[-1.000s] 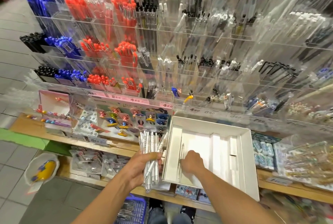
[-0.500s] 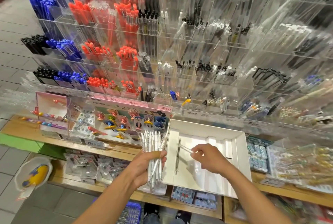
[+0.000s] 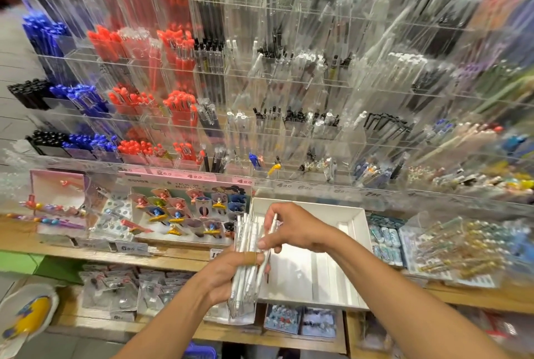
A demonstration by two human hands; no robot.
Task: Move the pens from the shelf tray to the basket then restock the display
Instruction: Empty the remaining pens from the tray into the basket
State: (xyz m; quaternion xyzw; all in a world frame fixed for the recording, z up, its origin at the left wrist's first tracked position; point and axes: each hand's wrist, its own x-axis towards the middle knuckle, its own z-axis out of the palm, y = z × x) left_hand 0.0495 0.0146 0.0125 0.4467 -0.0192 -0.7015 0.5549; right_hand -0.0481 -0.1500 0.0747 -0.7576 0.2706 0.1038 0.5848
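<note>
- Gripping a bundle of white pens [image 3: 245,266] in the left hand [image 3: 224,277] — fingers and thumb curling round slim, smooth plastic barrels, roughly ten, exact count blurred; a tan plaster wrapping one finger.
- Pinching one more white pen [image 3: 268,243] in the right hand [image 3: 291,228], fingertips closing on the barrel, laying it against the right side of the bundle.
- Holding both hands just in front of the left edge of one white tray [image 3: 358,246] — shallow, rectangular, matt card walls — sitting on the wooden shelf [image 3: 173,260].
- Showing no loose pen clearly on the tray's bare floor; low white ridges only.
- Peeking in at the bottom edge, one blue basket [image 3: 199,351], only its ribbed rim visible.
- Rising behind, a clear acrylic rack [image 3: 289,133] in several tiers, packed with upright pens: blue, black and red at the left, clear and white toward the middle.
- Lying left of the tray, one card display of small character clips [image 3: 187,214], glossy and brightly coloured.
</note>
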